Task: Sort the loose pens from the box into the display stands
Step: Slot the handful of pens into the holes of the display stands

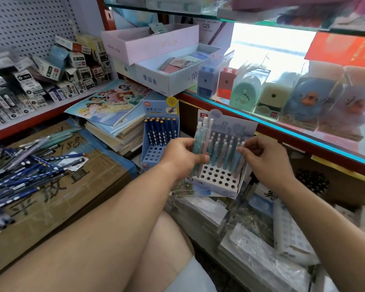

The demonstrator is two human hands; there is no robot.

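My left hand (182, 157) grips a bunch of pastel pens (202, 138), blue, teal and pink, held upright in front of the pastel display stand (219, 178). That stand has a white holed base and several pens standing in its back rows. My right hand (263, 159) pinches the top of one pen at the stand's right side. Behind and to the left stands a blue display stand (154, 152) with several dark blue dotted pens (160, 129) in its back rows. A heap of loose dark blue pens (23, 169) lies on a cardboard box (72, 197) at the left.
A stack of princess-print notebooks (114, 114) lies behind the blue stand. A glass counter (303, 131) with boxed sharpeners and toys runs along the right. Small ink boxes (51, 81) crowd the left shelf. Plastic-wrapped packs (251, 239) lie below the stands. My knee (167, 249) is at the bottom centre.
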